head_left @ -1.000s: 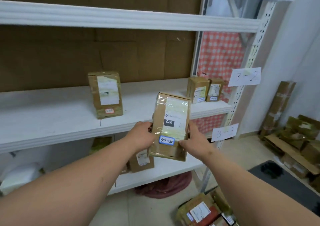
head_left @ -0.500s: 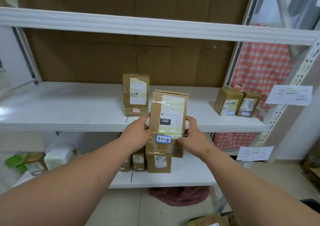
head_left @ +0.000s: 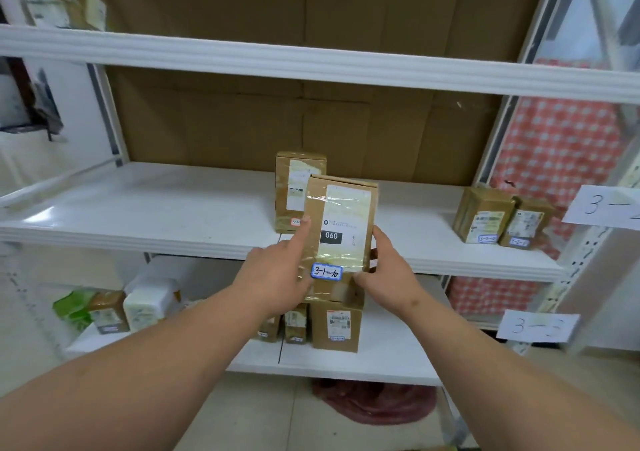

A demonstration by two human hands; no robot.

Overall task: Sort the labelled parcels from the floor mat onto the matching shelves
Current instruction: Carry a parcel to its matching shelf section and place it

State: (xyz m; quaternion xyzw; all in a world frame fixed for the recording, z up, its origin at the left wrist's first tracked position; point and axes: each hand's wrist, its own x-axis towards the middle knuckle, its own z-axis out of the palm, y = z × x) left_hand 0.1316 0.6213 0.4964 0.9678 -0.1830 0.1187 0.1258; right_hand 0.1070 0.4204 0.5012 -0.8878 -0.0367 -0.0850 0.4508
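Observation:
I hold a brown taped parcel (head_left: 341,229) upright in front of the white shelving, its white label marked 060 and a blue-edged sticker reading 3-1-10 at its lower edge. My left hand (head_left: 277,275) grips its left side, thumb up along the edge. On the parcel's right side, my right hand (head_left: 388,270) grips it. Behind it a taller parcel (head_left: 294,187) stands on the middle shelf (head_left: 156,215). Paper signs 3-2 (head_left: 602,208) and 3-3 (head_left: 536,326) hang on the right upright.
Two small parcels (head_left: 485,220) (head_left: 526,223) stand at the right end of the middle shelf. The lower shelf (head_left: 391,357) carries several parcels, among them a box (head_left: 336,326) under my hands and a green packet (head_left: 71,308) at the left. A red cloth (head_left: 374,402) lies on the floor.
The view has swung left and closer to the shelves. The parcel stays in both hands, now in front of the tall parcel on the middle shelf; my left thumb has stretched upward.

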